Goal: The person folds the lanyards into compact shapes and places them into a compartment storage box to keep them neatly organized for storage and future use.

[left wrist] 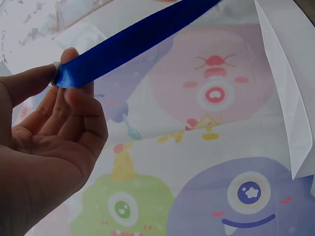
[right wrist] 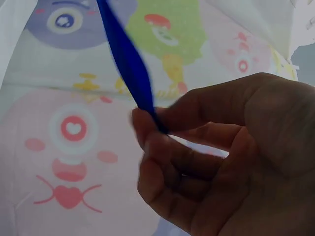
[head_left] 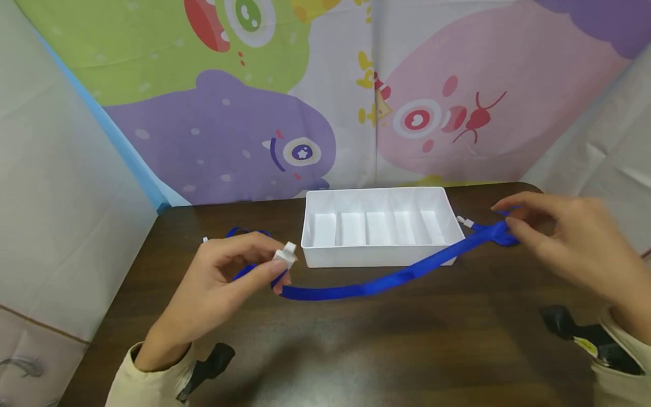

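Note:
A blue lanyard stretches in a slack curve between the two hands, passing in front of the white box. At its left end my left hand pinches a white plastic clip between thumb and fingers. In the left wrist view the blue strap runs up and right from those fingertips. My right hand pinches the strap near its other end, where the ribbon bunches up. The right wrist view has the strap narrowing into the thumb and fingertips. A small white clip with a metal tip sticks out beside the bunched ribbon.
At the back middle of the dark wooden table stands a white box with several compartments. More blue ribbon shows behind the left hand, partly hidden. A cartoon-printed cloth hangs behind the table.

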A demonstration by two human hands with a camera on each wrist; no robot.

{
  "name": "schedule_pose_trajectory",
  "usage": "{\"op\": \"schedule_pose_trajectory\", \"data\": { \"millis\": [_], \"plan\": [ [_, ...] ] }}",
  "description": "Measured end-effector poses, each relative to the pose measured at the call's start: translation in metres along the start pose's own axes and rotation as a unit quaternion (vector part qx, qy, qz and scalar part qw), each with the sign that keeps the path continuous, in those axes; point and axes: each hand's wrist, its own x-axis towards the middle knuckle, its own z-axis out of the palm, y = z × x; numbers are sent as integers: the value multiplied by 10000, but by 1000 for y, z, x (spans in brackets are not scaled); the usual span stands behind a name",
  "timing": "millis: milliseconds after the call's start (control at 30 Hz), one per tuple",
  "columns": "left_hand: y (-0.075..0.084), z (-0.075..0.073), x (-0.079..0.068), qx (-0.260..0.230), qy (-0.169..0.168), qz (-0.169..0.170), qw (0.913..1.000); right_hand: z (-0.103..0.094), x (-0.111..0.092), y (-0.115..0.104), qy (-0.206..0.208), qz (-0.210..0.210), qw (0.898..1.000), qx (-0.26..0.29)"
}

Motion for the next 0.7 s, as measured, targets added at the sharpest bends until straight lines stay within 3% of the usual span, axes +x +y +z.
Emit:
{"op": "schedule_pose_trajectory", "data": {
  "millis": [233, 367, 700],
  "plan": [
    [-3, -14, -2, -54, 265, -312, 9991, 7, 7, 20, -528, 386, 9961, -592],
    [-3, -21, -1, 65, 428, -470, 9980, 11, 11, 36, -731, 586, 9940, -557],
    [-7, -26, 1, 117, 531, -675, 9962, 21, 16, 54, -873, 496, 9930, -626]
  ]
}}
